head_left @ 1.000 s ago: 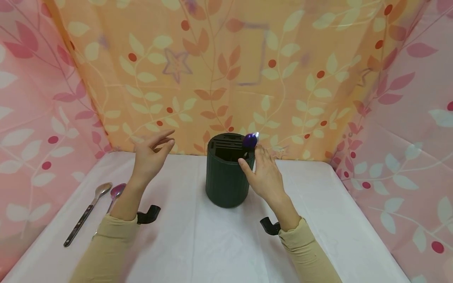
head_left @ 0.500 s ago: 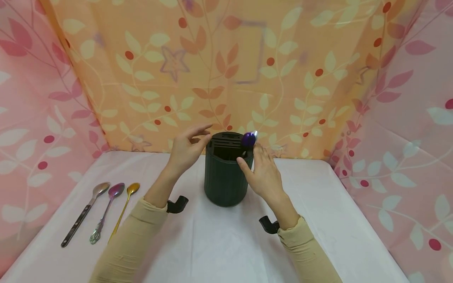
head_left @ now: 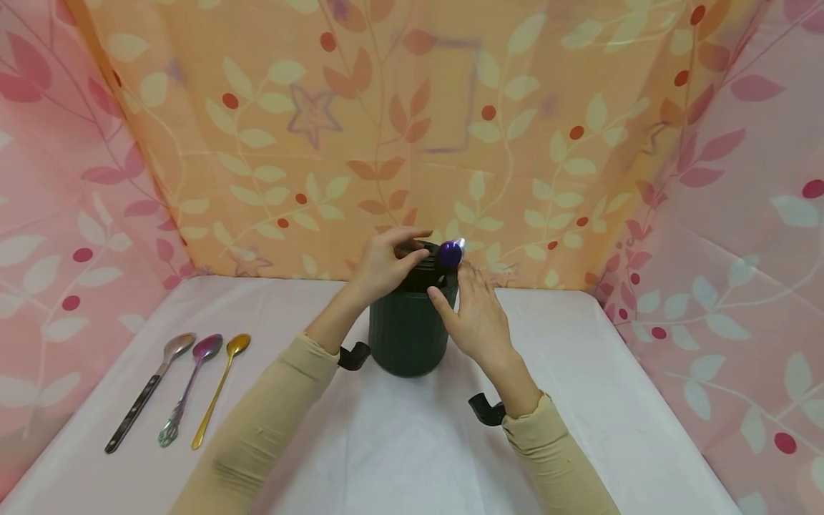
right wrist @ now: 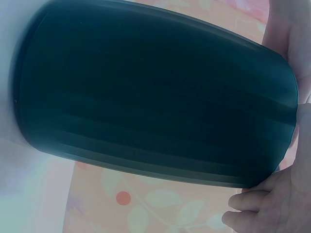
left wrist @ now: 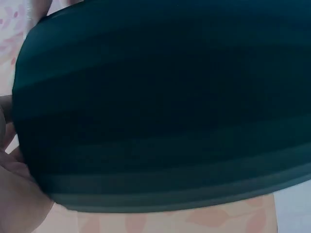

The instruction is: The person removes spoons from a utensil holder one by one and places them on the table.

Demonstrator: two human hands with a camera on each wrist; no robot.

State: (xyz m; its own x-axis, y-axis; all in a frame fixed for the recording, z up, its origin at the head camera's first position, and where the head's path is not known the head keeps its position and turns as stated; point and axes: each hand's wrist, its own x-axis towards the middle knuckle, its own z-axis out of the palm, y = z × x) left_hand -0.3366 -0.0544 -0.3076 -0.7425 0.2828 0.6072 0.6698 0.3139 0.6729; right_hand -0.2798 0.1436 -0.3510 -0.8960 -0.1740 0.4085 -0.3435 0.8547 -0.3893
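Note:
A dark green ribbed utensil holder (head_left: pixel 408 332) stands upright on the table, slots and a wider opening in its top. The purple bowl of a spoon (head_left: pixel 449 254) sticks up at its right rim, with a silvery gleam behind it; the handle is hidden inside. My left hand (head_left: pixel 380 266) is over the holder's top, thumb and fingers apart and pointing at the spoon, with a small gap to it. My right hand (head_left: pixel 478 315) rests along the right side of the holder, fingers fairly straight, tips just below the spoon's bowl. In both wrist views the holder's wall fills most of the picture.
On the left of the white-covered table (head_left: pixel 412 443) lie a spoon with a black handle (head_left: pixel 149 393), a pinkish-purple spoon with an ornate handle (head_left: pixel 189 390) and a slim gold spoon (head_left: pixel 221 390). A patterned orange cloth (head_left: pixel 386 107) hangs behind.
My left hand has moved right, from the air left of the holder to above its top, uncovering the gold spoon. My right hand has stayed at the holder's side.

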